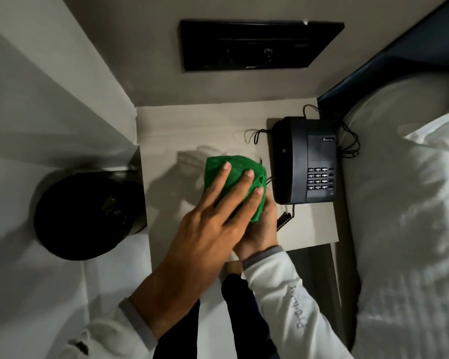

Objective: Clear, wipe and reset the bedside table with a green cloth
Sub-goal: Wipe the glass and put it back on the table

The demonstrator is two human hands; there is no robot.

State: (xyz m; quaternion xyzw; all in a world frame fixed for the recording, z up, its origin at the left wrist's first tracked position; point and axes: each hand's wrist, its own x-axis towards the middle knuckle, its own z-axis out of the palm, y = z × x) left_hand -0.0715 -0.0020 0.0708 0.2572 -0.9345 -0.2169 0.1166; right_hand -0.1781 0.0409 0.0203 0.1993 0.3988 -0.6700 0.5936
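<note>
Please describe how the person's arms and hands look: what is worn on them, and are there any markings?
Both hands, the left hand and the right hand, are bare, without gloves, rings or a watch. Both arms wear white long sleeves with grey ribbed cuffs. The right sleeve bears grey printed characters along the forearm, too blurred to read. The left sleeve is pushed up the forearm.

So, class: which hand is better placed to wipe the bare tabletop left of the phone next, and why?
Left. The left hand lies flat on the green cloth, nearest the bare tabletop; the right hand sits tucked beneath, beside the phone.
</note>
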